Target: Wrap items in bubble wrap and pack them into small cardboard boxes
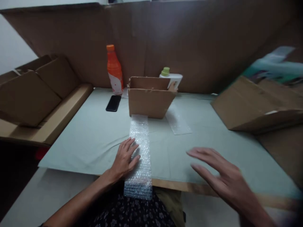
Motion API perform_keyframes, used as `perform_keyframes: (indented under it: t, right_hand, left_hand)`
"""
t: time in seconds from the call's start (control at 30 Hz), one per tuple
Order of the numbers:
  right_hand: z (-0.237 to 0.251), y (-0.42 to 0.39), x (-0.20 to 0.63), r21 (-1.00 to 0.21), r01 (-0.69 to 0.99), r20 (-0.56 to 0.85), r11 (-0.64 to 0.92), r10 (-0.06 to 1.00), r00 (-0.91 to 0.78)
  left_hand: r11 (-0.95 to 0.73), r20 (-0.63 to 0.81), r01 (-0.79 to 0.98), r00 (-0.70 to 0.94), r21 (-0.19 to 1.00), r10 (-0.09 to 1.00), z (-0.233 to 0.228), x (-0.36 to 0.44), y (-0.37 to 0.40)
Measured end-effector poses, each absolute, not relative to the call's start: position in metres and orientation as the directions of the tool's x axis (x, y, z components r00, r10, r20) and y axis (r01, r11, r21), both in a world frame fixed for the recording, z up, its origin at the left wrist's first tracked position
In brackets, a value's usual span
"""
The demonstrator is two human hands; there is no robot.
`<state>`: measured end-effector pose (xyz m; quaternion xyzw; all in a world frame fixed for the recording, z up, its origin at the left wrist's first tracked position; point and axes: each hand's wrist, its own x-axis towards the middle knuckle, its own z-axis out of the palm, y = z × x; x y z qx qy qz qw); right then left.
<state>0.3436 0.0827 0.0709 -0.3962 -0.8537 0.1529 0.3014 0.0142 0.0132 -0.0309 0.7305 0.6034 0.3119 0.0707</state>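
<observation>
A long strip of bubble wrap runs from the foot of a small open cardboard box toward me, and its near end hangs over the table edge. My left hand rests on the strip's left side, fingers spread and pressing lightly. In the air over the right part of the table is my right hand, slightly blurred, thumb and fingers apart with nothing between them. A second bubble wrap piece lies flat to the right of the box.
Behind the box are an orange bottle and a white bottle with a green cap. A black phone lies left of the box. Larger cardboard boxes flank the table: a left box and a right box with greenish packs on top.
</observation>
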Motion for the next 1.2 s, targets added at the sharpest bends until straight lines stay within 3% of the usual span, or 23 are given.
perform_keyframes:
  t: [0.2,0.33,0.53,0.67,0.73,0.83,0.93,1.07,1.2]
  right_hand:
    - [0.028,0.175,0.336,-0.138,0.82,0.219,0.555,0.825,-0.522]
    - [0.016,0.207,0.32,-0.065,0.835,0.152,0.546,0.833,-0.532]
    - [0.018,0.188,0.335,-0.17,0.835,0.146,0.524,0.851,-0.505]
    - [0.044,0.149,0.346,-0.5,0.763,0.207,0.411,0.912,-0.355]
    - [0.062,0.13,0.337,-0.587,0.704,0.253,0.399,0.917,-0.309]
    - [0.084,0.101,0.308,-0.569,0.62,0.356,0.54,0.842,-0.406]
    - [0.088,0.072,0.272,-0.442,0.492,0.41,0.75,0.657,-0.632]
    - [0.069,0.04,0.233,-0.287,0.344,0.315,0.894,0.428,-0.847]
    - [0.047,0.025,0.216,-0.267,0.291,0.197,0.919,0.348,-0.916]
  left_hand:
    - [-0.291,0.436,0.803,0.042,0.521,0.899,-0.027,-0.004,-0.013]
    - [-0.269,0.418,0.798,0.023,0.539,0.908,-0.024,-0.008,-0.026]
    - [-0.19,0.395,0.754,-0.099,0.629,0.913,0.0,-0.02,-0.055]
    - [-0.057,0.279,0.654,-0.241,0.754,0.93,0.015,-0.022,-0.077]
    - [-0.033,0.24,0.609,-0.261,0.793,0.935,0.014,-0.017,-0.088]
    - [0.026,0.127,0.544,-0.242,0.839,0.962,0.003,-0.005,-0.105]
    - [0.133,-0.041,0.48,-0.197,0.867,0.98,-0.01,0.004,-0.121]
    - [0.229,-0.178,0.409,-0.159,0.883,0.971,-0.021,0.007,-0.129]
    - [0.205,-0.222,0.278,0.032,0.939,0.974,-0.026,0.007,-0.121]
